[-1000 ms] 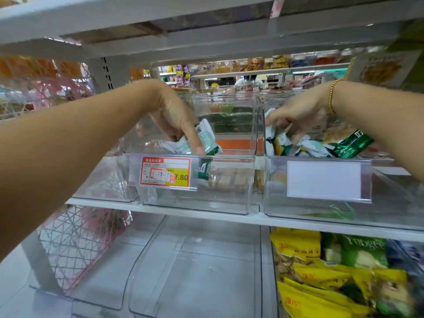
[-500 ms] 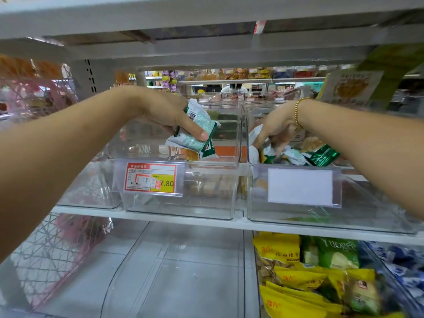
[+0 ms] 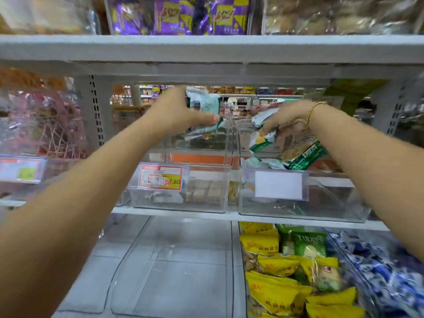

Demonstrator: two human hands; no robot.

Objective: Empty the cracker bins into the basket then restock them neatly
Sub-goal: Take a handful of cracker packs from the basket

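Two bare hands reach into the middle shelf of a shop rack. The left hand [image 3: 181, 111] is raised above the left clear bin [image 3: 179, 198], thumb and fingers clamped round a small stack of pale green cracker packets [image 3: 204, 109], which hang in the air over the bin's back half, barcode side showing. That bin carries a red and yellow price tag [image 3: 160, 176] on its front wall; tan squares show through the wall beside the tag, though I cannot tell whether they lie inside. Just beside it, touching wall to wall, stands the right clear bin [image 3: 298, 210], fronted by a blank white label [image 3: 278, 184]. The right hand [image 3: 286, 120], a gold bracelet [image 3: 313, 111] at its wrist, is down on the heap of packets in this bin, fingers curled on a pale packet [image 3: 260, 117] at the top; a dark green packet [image 3: 307, 154] lies tilted under the wrist. Far left, blurred, is the pink wire basket [image 3: 52, 129], well apart from both hands. On the shelf below sit an empty-looking clear tray [image 3: 172, 260], yellow snack bags [image 3: 275, 292], a green bag [image 3: 308, 242] and blue and white packets [image 3: 378, 260]. Purple packets [image 3: 179, 14] line the shelf above.
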